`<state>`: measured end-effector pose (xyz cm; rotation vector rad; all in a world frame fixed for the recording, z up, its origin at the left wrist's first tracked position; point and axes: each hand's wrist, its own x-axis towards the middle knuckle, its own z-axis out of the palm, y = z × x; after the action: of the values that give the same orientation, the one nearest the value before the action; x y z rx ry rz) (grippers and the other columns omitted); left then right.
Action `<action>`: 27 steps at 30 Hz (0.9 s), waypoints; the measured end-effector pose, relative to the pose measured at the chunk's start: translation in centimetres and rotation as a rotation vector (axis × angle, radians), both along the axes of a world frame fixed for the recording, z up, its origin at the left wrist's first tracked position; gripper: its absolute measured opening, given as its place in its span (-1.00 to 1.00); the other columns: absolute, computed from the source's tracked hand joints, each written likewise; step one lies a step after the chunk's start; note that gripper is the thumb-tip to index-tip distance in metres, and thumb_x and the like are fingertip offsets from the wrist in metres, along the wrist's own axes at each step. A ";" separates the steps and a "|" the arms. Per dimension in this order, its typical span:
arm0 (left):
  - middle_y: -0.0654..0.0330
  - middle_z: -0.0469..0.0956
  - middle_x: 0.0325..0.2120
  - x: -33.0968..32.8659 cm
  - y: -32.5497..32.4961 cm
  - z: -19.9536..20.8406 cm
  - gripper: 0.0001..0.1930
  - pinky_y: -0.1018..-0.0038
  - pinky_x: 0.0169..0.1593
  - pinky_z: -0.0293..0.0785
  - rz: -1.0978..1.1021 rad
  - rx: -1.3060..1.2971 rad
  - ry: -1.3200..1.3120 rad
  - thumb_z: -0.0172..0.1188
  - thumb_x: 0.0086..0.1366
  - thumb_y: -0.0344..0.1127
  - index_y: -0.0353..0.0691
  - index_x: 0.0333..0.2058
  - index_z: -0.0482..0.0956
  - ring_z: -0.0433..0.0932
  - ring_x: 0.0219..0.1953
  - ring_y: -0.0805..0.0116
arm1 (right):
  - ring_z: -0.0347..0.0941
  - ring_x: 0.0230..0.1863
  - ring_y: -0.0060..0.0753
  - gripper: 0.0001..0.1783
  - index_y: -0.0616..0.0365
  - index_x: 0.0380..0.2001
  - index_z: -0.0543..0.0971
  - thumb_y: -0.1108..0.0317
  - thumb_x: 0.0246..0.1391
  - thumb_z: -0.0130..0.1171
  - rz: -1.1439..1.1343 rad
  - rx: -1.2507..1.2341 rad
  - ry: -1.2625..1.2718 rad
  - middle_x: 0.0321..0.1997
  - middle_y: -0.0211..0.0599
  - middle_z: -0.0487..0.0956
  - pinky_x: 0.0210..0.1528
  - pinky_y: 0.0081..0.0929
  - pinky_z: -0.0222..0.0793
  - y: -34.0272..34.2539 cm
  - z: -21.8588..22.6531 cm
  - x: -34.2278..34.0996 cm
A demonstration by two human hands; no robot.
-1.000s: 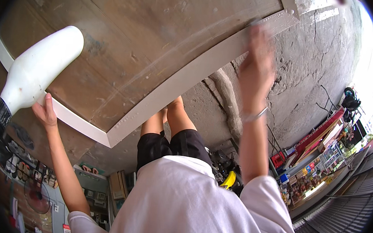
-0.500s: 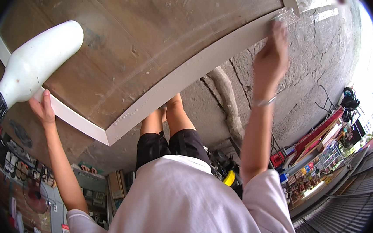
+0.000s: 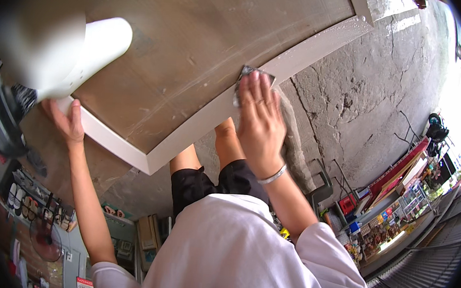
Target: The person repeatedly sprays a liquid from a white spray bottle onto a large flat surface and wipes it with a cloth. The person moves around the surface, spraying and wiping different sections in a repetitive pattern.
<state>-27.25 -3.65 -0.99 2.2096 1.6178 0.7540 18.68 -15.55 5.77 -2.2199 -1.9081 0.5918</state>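
Note:
A pale, flat frame (image 3: pixel 191 126) borders a big brown panel (image 3: pixel 156 57). My right hand (image 3: pixel 260 122), a silvery bracelet at its wrist, lies with fingers extended over a dark, thin square sheet (image 3: pixel 259 73), pressing it onto the frame's long bar. Droplets show on the bar beyond the sheet, toward the far right corner; the stretch nearer the lower corner looks smooth. My left hand (image 3: pixel 68 123) grips the frame's short side, thumb over its edge and the other fingers partly hidden. Just above that hand is a white, rounded, tapering object (image 3: pixel 106 39).
Cracked concrete floor (image 3: pixel 359 89) spreads to the right, with a thick ridge beside the frame. Stacked boards and racks of small goods (image 3: pixel 399 200) stand at the right. Shoes (image 3: pixel 25 203) and a fan (image 3: pixel 46 236) are at lower left.
My right hand has come down and left along the bar with the sheet, from the far corner to its middle. Droplets are gone from the nearer stretch. The left hand keeps its grip.

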 end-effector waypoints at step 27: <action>-0.43 0.13 0.39 2.6 1.7 2.1 -0.48 -0.26 0.53 -0.27 -0.126 0.112 0.122 0.24 0.34 -0.09 -0.32 0.14 0.49 -0.08 0.53 -0.38 | 0.39 0.45 0.04 -0.59 0.28 0.21 0.58 0.44 0.35 0.06 -0.394 0.377 -0.440 0.38 0.07 0.50 0.47 -0.05 0.30 1.2 -3.1 -5.2</action>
<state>-24.65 -1.94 1.15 2.4544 1.5069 0.7036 13.51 -14.34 2.67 -2.4895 -1.4933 -0.3134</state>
